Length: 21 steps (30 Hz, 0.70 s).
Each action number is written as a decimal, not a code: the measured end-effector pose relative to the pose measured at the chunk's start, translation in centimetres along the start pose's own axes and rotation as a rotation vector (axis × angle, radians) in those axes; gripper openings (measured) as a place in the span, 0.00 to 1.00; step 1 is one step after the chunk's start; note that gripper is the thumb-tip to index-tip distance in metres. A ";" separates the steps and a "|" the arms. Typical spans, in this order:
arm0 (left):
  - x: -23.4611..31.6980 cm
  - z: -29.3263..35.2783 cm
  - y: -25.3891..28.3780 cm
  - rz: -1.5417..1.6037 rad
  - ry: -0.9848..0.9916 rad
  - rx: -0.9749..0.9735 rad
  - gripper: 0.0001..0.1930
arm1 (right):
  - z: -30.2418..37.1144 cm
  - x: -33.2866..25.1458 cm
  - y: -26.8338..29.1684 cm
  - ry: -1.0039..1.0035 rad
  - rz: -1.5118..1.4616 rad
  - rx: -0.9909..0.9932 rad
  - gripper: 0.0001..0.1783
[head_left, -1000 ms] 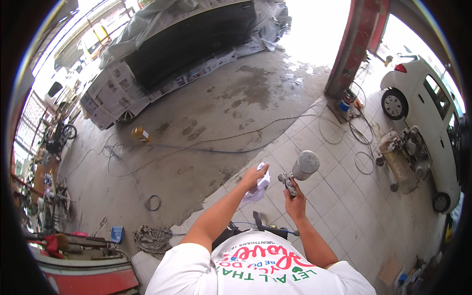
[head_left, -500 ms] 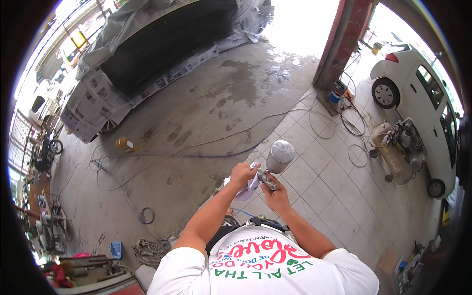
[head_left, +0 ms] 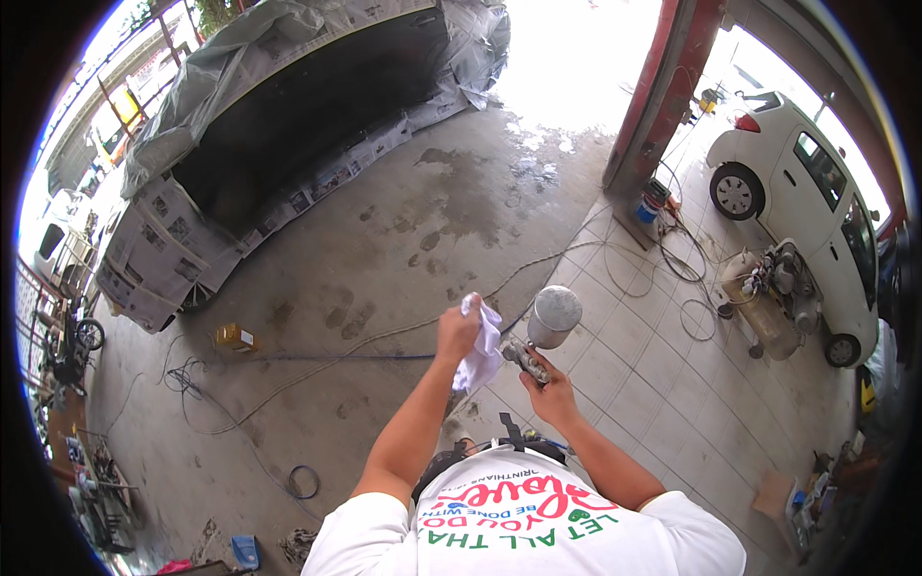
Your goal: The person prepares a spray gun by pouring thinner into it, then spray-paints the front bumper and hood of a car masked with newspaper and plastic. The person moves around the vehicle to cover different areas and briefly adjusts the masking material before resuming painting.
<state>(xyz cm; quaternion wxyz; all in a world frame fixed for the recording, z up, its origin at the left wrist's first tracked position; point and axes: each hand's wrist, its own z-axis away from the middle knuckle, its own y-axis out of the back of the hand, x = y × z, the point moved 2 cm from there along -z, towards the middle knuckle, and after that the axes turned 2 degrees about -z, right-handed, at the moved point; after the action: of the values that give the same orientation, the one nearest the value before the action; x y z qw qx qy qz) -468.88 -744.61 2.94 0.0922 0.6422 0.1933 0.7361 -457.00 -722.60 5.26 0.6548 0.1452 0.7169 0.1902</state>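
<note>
My left hand [head_left: 459,331] is closed on a crumpled white cloth [head_left: 482,353], which hangs down on the hand's right side. My right hand [head_left: 551,389] grips a metal spray gun [head_left: 524,359] by its body. A round grey paint cup [head_left: 555,316] sits on top of the gun, tilted up and away from me. Cloth and gun are a small distance apart in front of my waist. The far ends of my left fingers are partly hidden by the cloth.
A car [head_left: 317,115] masked with newspaper and plastic, its bare panel dark, stands at the far left. Air hoses [head_left: 384,348] cross the floor. A yellow box [head_left: 234,338] lies left. Right are a red post [head_left: 663,96], an air compressor [head_left: 768,298] and a white car [head_left: 816,182].
My left hand has drawn away leftward from the spray gun, taking the white cloth with it. The gun stays in my right hand, a little lower. The whole view has shifted slightly.
</note>
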 end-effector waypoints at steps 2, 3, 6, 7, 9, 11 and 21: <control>3.9 -2.4 4.1 0.193 0.004 -0.071 0.29 | -1.4 -1.1 -2.0 -0.035 0.087 -0.071 0.27; 6.9 -2.5 5.8 0.210 -0.034 -0.169 0.28 | -1.9 -2.6 -2.7 -0.083 0.151 -0.134 0.26; 11.1 0.1 8.4 -0.326 -0.611 -0.110 0.30 | -3.4 -3.3 -7.5 0.016 0.359 -0.168 0.23; 11.7 0.8 8.9 -0.621 -0.868 -0.029 0.31 | -4.2 -3.6 -9.7 0.093 0.422 -0.151 0.22; 11.3 0.1 11.4 -0.738 -0.760 -0.037 0.33 | -5.9 -6.7 -12.3 -0.011 0.298 -0.273 0.19; 11.2 -1.5 14.3 -0.810 -0.681 -0.060 0.33 | -7.7 -8.1 -14.7 -0.018 0.228 -0.358 0.20; -0.2 -22.9 29.3 -0.338 -0.053 -0.113 0.32 | -20.8 -11.4 -28.0 0.153 0.029 -0.417 0.25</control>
<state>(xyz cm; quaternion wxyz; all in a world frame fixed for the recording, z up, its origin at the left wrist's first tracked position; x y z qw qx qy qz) -488.01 -775.12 12.27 0.2557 0.6137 0.2541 0.7025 -475.39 -754.30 3.86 0.6115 0.0019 0.7075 0.3542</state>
